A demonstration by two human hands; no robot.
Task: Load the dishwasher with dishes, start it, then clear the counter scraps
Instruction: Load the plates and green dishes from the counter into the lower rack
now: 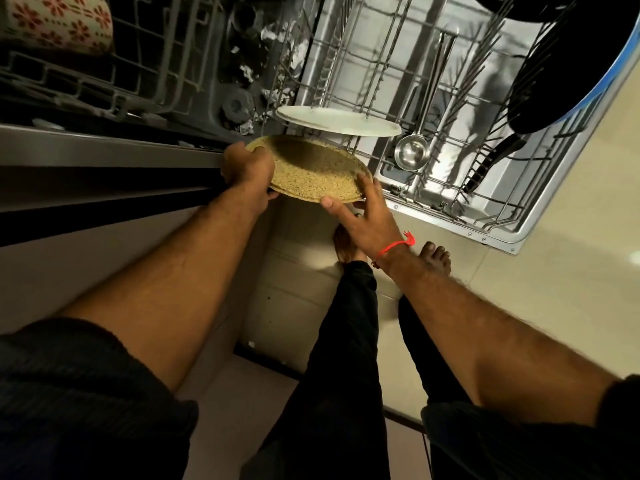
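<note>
Left hand: our left hand [247,171] grips the near-left rim of the speckled plate [313,169], fingers curled round its edge.
Right hand: our right hand [363,214] steadies the plate's right rim, fingers fairly straight, fingertips on its edge; a red thread [396,245] circles the wrist.
Plate: we hold it tilted, just at the front-left corner of the lower rack [450,174], above the floor [571,289].
Rack: a white plate [337,121] stands in it just beyond ours; a steel ladle [414,152] lies beside it; a dark pan [557,71] sits at the far right.
Upper rack: a floral bowl [57,22] rests at top left.
</note>
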